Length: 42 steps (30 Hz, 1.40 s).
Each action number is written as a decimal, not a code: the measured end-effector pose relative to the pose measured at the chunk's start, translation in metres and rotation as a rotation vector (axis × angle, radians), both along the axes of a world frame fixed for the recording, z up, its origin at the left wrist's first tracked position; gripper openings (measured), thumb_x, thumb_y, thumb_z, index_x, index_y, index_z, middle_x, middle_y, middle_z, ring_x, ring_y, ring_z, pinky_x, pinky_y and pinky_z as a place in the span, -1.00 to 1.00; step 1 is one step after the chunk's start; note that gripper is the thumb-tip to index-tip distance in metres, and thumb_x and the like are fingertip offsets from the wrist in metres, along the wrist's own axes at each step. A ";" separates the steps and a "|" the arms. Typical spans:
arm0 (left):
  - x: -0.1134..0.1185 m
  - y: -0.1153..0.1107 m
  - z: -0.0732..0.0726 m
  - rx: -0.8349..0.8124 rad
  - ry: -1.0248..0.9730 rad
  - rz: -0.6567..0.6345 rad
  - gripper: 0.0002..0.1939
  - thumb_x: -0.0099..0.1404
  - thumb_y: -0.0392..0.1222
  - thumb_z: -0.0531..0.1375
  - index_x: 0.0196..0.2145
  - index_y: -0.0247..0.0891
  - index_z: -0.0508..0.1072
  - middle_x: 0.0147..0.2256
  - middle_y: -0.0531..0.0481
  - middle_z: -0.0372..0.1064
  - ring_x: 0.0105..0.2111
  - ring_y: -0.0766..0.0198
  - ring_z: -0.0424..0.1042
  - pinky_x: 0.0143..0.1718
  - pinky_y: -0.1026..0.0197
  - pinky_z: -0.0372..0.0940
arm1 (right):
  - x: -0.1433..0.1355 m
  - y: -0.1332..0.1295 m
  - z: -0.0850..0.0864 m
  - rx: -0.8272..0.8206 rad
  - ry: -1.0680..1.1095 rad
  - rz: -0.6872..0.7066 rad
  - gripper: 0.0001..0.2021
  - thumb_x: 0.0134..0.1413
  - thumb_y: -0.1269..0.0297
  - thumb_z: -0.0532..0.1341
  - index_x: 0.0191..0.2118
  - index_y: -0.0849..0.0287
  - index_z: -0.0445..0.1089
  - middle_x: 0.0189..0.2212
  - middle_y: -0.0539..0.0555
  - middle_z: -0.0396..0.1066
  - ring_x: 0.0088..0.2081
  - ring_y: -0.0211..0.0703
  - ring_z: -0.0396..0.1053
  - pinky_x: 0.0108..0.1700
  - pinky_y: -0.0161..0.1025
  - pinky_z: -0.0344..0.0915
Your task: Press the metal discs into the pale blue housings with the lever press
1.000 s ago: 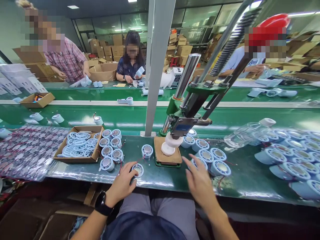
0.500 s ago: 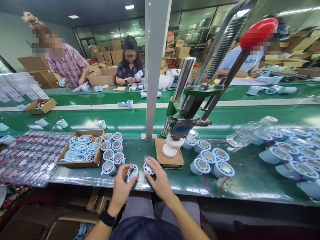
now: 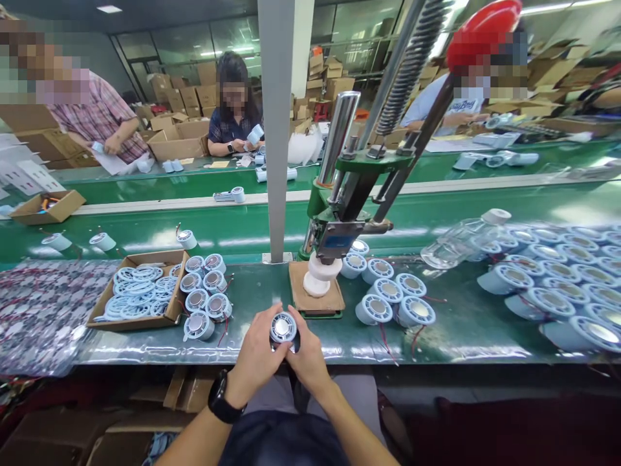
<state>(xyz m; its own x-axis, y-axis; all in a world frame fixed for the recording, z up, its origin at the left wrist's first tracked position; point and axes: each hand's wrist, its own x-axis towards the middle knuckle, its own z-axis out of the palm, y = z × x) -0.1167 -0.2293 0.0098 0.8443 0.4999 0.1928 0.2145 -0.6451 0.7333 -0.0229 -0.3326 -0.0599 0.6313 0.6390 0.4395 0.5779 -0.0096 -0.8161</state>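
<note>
A round light-blue part with a silver centre (image 3: pixel 283 327) is gripped between both hands at the bench's front edge. My left hand (image 3: pixel 259 343) wraps its left side, and my right hand (image 3: pixel 306 349) presses on its right side. Just behind and to the right, a white round fixture (image 3: pixel 317 277) sits on the press's brown base plate (image 3: pixel 295 291). Left of my hands stand several similar round parts (image 3: pixel 198 323). A cardboard box (image 3: pixel 177 310) beside them holds light-blue rings (image 3: pixel 127 305).
The press's red-knobbed lever (image 3: pixel 480 32) rises at the right. More blue round parts (image 3: pixel 417 310) and a clear bottle (image 3: pixel 451 246) stand right of the press. A grey post (image 3: pixel 276 129) rises behind the bench. Several people work across it.
My hands have come together; the ring from my left hand and the part from my right now appear as one piece between them. The view has shifted right.
</note>
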 end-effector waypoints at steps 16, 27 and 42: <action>-0.004 -0.011 -0.015 -0.221 -0.078 0.111 -0.38 0.13 -0.39 0.21 0.16 -0.20 0.28 0.14 -0.15 0.34 0.16 0.07 0.33 0.24 -0.02 0.22 | -0.003 -0.003 -0.004 -0.142 -0.067 0.055 -0.33 0.08 0.45 0.09 0.35 0.24 0.07 0.17 0.22 0.27 0.16 -0.04 0.32 0.19 -0.12 0.36; 0.029 0.026 0.002 -0.262 -0.017 0.055 -0.45 0.04 -0.27 0.34 0.03 -0.23 0.45 -0.01 -0.08 0.50 -0.02 0.06 0.47 0.10 0.03 0.32 | 0.140 -0.038 0.300 0.209 -0.893 -0.434 -0.52 0.23 0.38 0.19 0.23 0.36 0.21 0.11 0.26 0.25 0.16 0.03 0.26 0.08 -0.05 0.39; 0.146 0.023 0.017 -0.566 -0.254 -0.274 -0.45 -0.01 -0.30 0.43 -0.02 -0.39 0.46 -0.07 -0.19 0.52 -0.11 0.11 0.51 -0.02 0.12 0.37 | 0.220 0.031 0.367 0.413 -0.257 -0.159 -0.60 0.38 0.46 -0.19 0.03 0.58 0.29 -0.36 0.10 0.43 -0.59 -0.48 0.30 -0.55 -0.50 0.20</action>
<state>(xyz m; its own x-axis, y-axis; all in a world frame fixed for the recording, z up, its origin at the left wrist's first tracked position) 0.0294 -0.2063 0.0272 0.9178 0.3568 0.1740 -0.1261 -0.1536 0.9801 0.1976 -0.3020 0.3075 0.5449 0.2845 0.7887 0.7778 0.1798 -0.6022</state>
